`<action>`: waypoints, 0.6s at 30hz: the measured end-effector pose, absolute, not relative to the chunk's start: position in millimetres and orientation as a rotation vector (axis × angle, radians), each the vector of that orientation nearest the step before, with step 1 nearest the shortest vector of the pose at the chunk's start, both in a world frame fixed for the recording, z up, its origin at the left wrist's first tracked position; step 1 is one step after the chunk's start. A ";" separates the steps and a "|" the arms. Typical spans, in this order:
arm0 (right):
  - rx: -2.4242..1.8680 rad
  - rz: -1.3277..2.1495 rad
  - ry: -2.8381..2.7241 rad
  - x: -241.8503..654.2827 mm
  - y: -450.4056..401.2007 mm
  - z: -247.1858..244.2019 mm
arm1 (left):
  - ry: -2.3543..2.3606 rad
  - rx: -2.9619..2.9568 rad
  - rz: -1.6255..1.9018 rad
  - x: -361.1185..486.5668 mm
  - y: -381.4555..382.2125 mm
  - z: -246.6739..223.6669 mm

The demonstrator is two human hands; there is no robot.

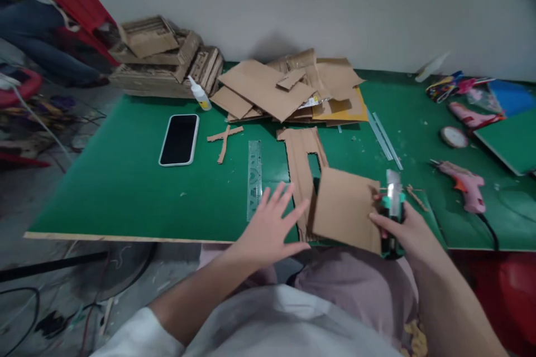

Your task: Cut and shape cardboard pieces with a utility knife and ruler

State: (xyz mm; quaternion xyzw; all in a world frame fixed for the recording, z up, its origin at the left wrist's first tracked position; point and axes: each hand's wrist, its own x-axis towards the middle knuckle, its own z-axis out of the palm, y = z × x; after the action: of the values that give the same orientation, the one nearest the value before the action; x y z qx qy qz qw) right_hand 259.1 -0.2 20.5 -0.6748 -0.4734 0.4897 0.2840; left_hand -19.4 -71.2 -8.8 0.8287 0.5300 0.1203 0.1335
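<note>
My right hand [396, 226] is closed around a green and black utility knife [393, 195], its wide blade pointing away from me. The same hand also grips the right edge of a square cardboard piece [345, 206], raised above the table's front edge. My left hand [274, 223] is empty, fingers spread, between a clear plastic ruler [254, 173] and a cut cardboard strip [299, 162]. This strip has a rectangular opening and lies partly under the square piece. A small cross of cardboard scraps [225, 138] rests farther left.
Cardboard sheets [268, 89] are piled at the back beside stacked cardboard boxes [167, 61]. A glue bottle [200, 95] and a phone [180, 139] are on the left. To the right are glue sticks [383, 136], a tape roll [454, 136] and a pink glue gun [464, 181] with its cord.
</note>
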 end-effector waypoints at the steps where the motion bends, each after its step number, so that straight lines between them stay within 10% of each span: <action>1: -1.805 1.255 -1.222 272.9 2.7 19.5 | 1.636 2.396 0.314 -30.3 -74.4 -8.3; 10: -2.243 0.206 -1.628 313.4 -1.4 18.8 | 1.802 2.491 0.153 -72.5 -111.9 -28.1; 18: -1.756 0.311 -2.478 153.3 -70.2 12.8 | 1.659 2.716 0.642 -76.3 -140.1 -35.3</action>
State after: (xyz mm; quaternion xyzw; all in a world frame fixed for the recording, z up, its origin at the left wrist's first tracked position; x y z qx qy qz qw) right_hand 153.3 -70.2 12.8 -0.5746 -0.8109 0.1017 0.0442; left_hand -76.3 -140.1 -35.3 0.8354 0.5103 0.1974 -0.0527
